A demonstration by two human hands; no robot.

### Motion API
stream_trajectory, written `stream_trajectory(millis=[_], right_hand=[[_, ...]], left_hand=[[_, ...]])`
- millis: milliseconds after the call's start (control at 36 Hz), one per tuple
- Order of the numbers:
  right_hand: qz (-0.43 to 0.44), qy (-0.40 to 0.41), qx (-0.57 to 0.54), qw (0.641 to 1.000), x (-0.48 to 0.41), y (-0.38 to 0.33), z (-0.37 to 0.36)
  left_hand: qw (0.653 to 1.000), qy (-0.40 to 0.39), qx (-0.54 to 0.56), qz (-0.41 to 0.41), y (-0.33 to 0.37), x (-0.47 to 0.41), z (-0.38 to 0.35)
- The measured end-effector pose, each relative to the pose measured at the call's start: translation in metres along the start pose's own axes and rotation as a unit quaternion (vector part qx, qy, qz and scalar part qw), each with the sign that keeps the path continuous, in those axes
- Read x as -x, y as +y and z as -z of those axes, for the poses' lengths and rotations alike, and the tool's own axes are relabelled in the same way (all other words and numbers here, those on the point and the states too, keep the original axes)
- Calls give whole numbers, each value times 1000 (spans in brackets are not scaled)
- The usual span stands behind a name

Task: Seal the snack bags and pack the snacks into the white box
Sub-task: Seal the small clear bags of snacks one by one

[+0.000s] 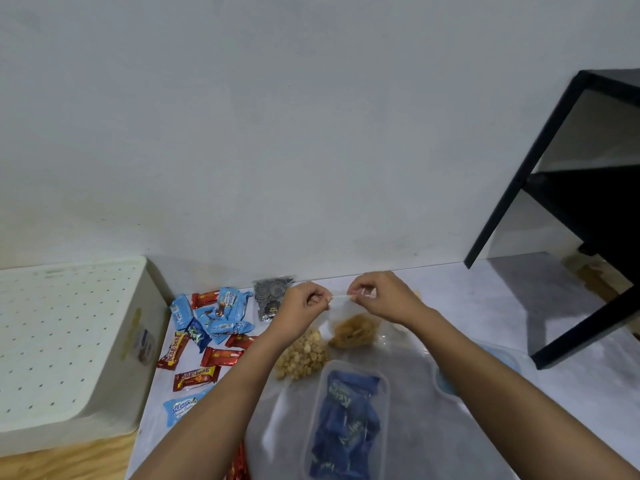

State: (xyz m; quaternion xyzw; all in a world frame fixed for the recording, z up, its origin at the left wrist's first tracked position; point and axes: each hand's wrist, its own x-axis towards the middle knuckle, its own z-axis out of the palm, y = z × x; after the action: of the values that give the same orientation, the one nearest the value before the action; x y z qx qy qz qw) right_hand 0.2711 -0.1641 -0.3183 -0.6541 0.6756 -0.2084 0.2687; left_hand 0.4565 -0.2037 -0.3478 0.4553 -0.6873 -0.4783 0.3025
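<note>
Pinching the top strip of a clear snack bag [353, 330] of orange-brown chips, we hold it just above the desk [485, 306] near its back edge, left hand [304, 301] and right hand [384, 299] each clamped on an end, close together. The white box [69, 341] stands beside the desk's left edge, with wrapped snacks [211, 327] between it and our hands.

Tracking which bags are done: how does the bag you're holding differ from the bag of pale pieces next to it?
The held bag contains orange-brown strips; the pale-snack bag contains light, rounded pieces. The held bag is raised by its top edge, which the left hand and right hand pinch; the pale-snack bag lies on the table, ungripped. Both are clear plastic.
</note>
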Motion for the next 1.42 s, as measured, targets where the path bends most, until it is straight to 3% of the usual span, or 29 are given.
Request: stream_trajectory(millis=[222,333,417,556,722,1139,1417], right_hand=[[-34,49,25,998,4,5,3],[-43,81,21,996,4,8,-2],[-48,108,14,993,5,10,-2],[33,98,17,995,12,10,-1],[77,56,55,994,19,13,-1],[-15,-33,-123,992,16,10,0],[-48,-21,-47,998,9,5,-3]], left_hand=[[998,-1,-59,-20,0,-5,0],[993,81,-74,-32,2,-7,-6],[990,136,-32,28,8,-1,-14],[985,71,95,128,12,2,-29],[952,44,243,181,15,-2,-30],[945,-9,254,207,20,-3,-22],[964,-64,203,160,19,0,-25]])
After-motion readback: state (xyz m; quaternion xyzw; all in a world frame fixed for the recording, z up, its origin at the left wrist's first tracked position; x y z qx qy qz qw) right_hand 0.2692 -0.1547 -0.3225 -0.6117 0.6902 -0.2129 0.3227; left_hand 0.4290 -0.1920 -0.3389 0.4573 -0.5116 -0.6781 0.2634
